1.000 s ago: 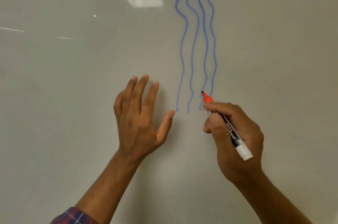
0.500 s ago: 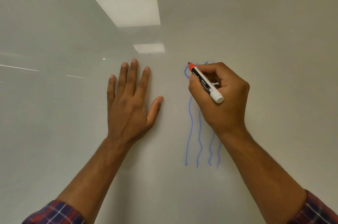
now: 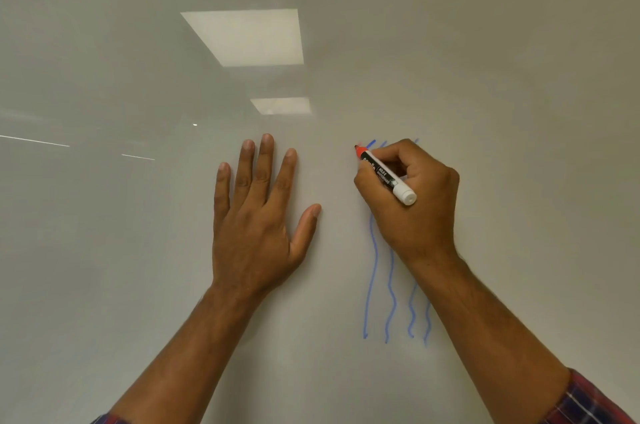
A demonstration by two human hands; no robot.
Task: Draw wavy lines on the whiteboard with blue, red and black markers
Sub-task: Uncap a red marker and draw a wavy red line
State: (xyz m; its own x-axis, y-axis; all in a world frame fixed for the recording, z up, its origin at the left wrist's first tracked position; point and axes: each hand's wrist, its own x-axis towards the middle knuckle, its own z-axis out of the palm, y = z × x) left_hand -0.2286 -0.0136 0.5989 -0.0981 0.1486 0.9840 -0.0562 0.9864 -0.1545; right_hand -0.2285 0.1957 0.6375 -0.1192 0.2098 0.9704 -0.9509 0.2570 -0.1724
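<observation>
Right hand clamped around red marker, fingers curled tight on the barrel, thumb side toward the board. Marker tilted: red tip up-left, white end cap down-right toward the camera. Tip sits at or just off the whiteboard surface, contact not clear, just left of the top of the leftmost blue wavy line. Faint reddish smudge right at the tip; cannot tell if it is ink or blur. Black label with white print on the barrel, text too small to read.

Four blue wavy lines run roughly vertically on the board, upper parts mostly hidden behind the right hand, lower ends showing left of the right forearm. Two rightmost lines partly covered by the wrist and forearm.

Left hand flat on the board, holding nothing, fingers spread apart and pointing up, thumb out to the right. Well left of the marker and lines, thumb tip nearest to them, not touching.

Plaid sleeve at the right forearm, lower right corner; a bit of the same plaid at the bottom edge by the left arm. Two rectangular ceiling-light reflections on the board above the left hand.
</observation>
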